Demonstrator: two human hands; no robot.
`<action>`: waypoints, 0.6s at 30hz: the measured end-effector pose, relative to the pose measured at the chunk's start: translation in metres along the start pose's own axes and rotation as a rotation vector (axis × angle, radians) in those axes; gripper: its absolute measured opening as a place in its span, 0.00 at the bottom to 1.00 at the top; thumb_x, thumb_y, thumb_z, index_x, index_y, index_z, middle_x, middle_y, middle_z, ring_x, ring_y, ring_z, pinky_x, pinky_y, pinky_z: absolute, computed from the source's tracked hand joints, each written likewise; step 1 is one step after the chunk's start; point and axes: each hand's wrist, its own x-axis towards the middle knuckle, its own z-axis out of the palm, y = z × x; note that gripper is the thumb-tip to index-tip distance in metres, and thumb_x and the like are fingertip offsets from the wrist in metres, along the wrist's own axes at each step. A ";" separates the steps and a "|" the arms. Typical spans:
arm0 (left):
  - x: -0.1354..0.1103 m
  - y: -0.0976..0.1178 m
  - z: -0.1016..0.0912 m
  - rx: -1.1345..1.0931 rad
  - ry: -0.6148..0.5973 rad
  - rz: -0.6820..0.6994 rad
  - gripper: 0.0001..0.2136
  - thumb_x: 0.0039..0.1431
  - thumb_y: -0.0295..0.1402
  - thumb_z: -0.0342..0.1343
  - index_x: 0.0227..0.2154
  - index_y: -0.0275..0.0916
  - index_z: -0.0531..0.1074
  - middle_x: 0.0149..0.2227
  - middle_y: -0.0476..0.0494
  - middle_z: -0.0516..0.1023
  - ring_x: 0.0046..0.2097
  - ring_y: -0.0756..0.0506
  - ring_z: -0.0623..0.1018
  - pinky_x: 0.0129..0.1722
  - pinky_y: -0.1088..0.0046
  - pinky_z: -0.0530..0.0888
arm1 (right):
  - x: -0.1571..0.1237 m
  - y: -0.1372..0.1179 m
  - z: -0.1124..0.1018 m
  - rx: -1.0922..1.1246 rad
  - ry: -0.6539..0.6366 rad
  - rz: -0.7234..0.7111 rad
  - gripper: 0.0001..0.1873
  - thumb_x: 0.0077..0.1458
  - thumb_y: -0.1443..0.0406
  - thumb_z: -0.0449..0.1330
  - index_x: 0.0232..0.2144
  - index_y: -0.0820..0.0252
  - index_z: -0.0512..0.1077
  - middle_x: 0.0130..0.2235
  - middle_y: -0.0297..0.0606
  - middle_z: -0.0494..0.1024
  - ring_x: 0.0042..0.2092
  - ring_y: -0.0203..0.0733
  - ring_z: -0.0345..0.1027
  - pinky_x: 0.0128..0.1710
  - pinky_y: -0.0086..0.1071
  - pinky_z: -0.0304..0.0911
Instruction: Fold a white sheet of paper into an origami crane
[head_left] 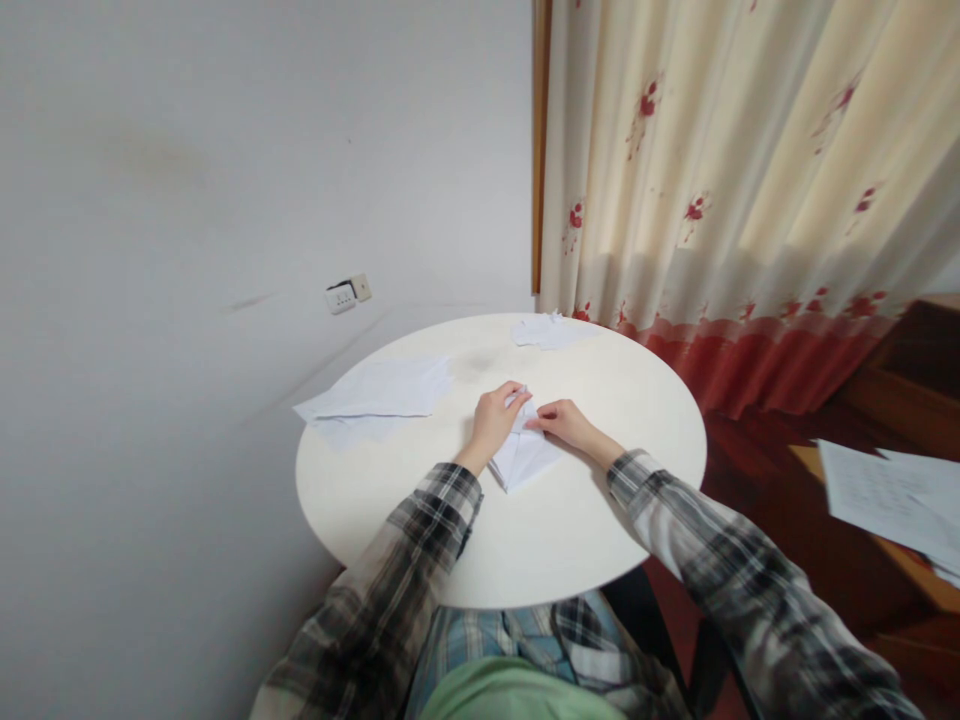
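Observation:
A folded sheet of white paper (519,458) lies near the middle of the round white table, one pointed corner toward me. My left hand (496,418) is closed on its far end, thumb and fingers pinching the paper where it rises a little. From the other side, my right hand (564,422) pinches the paper's right edge between thumb and forefinger. The two hands are a short way apart, with folded layers showing between them. My fingers hide part of the far end.
White sheets (382,388) lie at the table's left edge. Crumpled or torn paper (541,331) sits at the far edge. The table (540,560) stands by a wall with a socket (341,298) and a curtain (712,200). Written papers (885,495) rest on wooden furniture at right.

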 end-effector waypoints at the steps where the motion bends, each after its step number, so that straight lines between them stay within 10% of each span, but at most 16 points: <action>1: 0.000 0.000 0.000 0.002 0.000 -0.002 0.06 0.53 0.34 0.53 0.30 0.39 0.72 0.32 0.47 0.77 0.35 0.48 0.75 0.36 0.75 0.67 | 0.000 0.000 0.000 -0.003 0.001 -0.004 0.24 0.47 0.52 0.55 0.13 0.61 0.55 0.16 0.26 0.52 0.22 0.28 0.44 0.21 0.27 0.41; 18: 0.002 -0.003 -0.001 0.048 -0.078 -0.014 0.11 0.43 0.34 0.61 0.32 0.38 0.72 0.32 0.48 0.77 0.34 0.47 0.74 0.35 0.74 0.68 | 0.000 0.004 0.001 -0.078 0.068 -0.020 0.21 0.45 0.53 0.58 0.14 0.63 0.62 0.16 0.27 0.55 0.22 0.29 0.46 0.22 0.27 0.41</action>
